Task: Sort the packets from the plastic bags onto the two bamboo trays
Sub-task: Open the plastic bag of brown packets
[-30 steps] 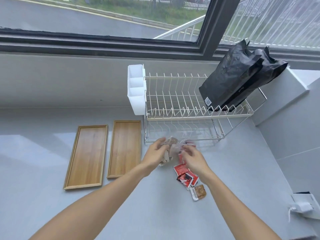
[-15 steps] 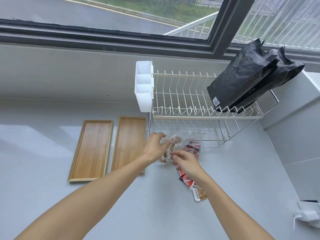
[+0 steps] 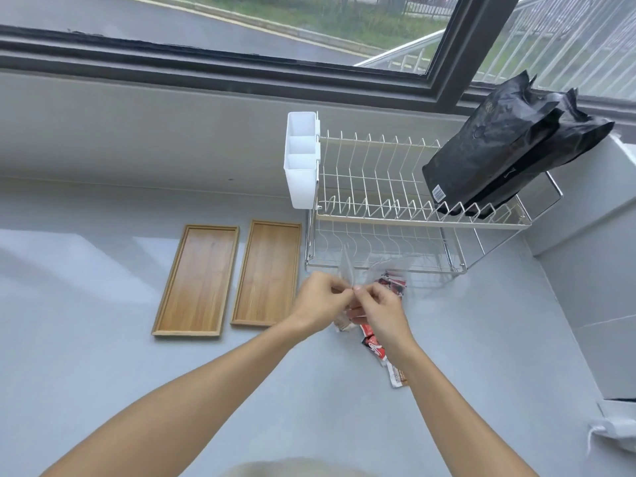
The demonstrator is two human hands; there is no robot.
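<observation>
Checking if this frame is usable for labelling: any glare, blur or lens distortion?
Head view: soft daylight glare patch on the countertop left of the bamboo trays; wide-angle bending of the window frame; clear plastic bag smeared, hard to outline; hands fairly sharp.

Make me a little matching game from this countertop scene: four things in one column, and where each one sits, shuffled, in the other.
Things:
1. black bags
2. white cutlery holder
3. bamboo trays
4. clear plastic bag

Places:
A. pinched between the left hand and right hand
B. flat on the counter, left of the dish rack
C. leaning on the rack's upper tier, right end
D. hung on the rack's left end

Pairs: 1-C, 2-D, 3-B, 4-A
</observation>
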